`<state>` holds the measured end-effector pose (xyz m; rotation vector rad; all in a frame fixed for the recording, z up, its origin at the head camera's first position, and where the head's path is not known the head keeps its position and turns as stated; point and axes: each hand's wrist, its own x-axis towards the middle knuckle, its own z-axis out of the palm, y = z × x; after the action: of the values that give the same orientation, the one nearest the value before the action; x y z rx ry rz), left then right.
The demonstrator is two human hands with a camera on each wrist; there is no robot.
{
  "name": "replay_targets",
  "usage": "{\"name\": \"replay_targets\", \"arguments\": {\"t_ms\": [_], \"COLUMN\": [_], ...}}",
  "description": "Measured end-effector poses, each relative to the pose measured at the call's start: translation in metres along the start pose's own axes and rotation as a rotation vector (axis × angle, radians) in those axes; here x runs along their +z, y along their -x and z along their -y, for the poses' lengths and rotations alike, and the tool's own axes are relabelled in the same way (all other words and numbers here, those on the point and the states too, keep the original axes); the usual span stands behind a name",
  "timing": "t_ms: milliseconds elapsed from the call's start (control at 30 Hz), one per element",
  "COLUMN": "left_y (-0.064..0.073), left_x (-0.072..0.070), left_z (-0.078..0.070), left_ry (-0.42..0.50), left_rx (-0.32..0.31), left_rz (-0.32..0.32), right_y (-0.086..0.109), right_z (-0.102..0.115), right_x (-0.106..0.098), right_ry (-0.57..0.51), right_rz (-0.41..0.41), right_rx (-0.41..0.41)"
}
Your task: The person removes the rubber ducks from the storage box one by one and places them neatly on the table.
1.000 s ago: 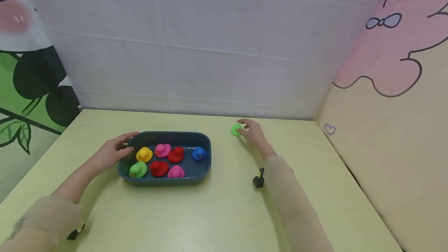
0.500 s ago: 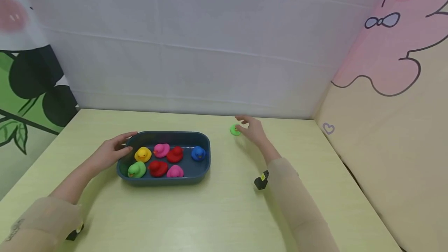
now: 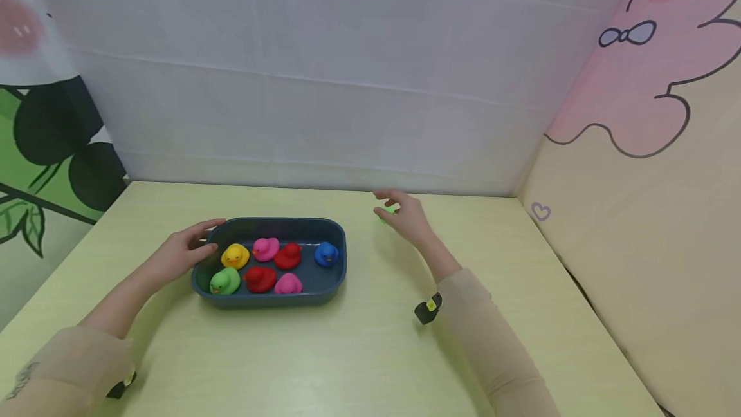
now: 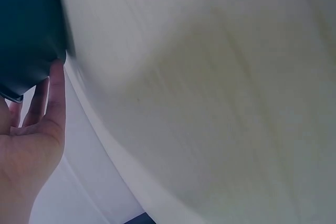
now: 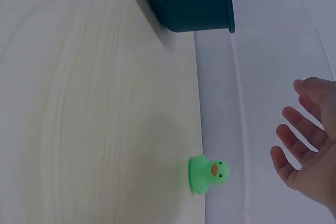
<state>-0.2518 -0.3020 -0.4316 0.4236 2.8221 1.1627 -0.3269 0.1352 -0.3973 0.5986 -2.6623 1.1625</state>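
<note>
In the head view, a dark blue-green plastic bin [image 3: 269,300] holds several rubber ducks: yellow [image 3: 235,256], green [image 3: 225,282], red, pink and blue [image 3: 327,254]. My left hand [image 3: 181,256] rests at its left end, thumb at the rim; in the left wrist view, extended fingers [image 4: 55,90] touch the outer wall. My right hand [image 3: 408,219] hovers over another green duck, mostly hidden behind it. The right wrist view shows this green duck [image 5: 206,174] upright on the table, apart from my hand [image 5: 312,140], whose fingers are loosely bent and hold nothing.
The pale wooden table [image 3: 359,352] ends at a white cloth backdrop [image 3: 347,82]. Patterned side panels, one with a pink cartoon [image 3: 642,95], stand left and right. A small black device [image 3: 427,309] hangs at my right cuff.
My right hand has moved slightly left and now covers more of the green duck in the head view. The left hand stays at the bin, and the ducks lie as before.
</note>
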Motion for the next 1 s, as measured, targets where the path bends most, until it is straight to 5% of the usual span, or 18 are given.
{"name": "replay_targets", "arguments": {"t_ms": [533,1000], "left_y": [0.001,0.001], "left_x": [0.000,0.001], "left_z": [0.000,0.000], "left_ry": [0.017,0.024], "left_rx": [-0.011,-0.013], "left_rz": [-0.006,-0.011], "right_y": [0.019,0.031], "right_z": [0.038,0.049], "right_x": [0.026,0.054], "right_ry": [-0.085,-0.100], "right_rz": [0.023,0.082], "right_rx": [-0.109,-0.150]}}
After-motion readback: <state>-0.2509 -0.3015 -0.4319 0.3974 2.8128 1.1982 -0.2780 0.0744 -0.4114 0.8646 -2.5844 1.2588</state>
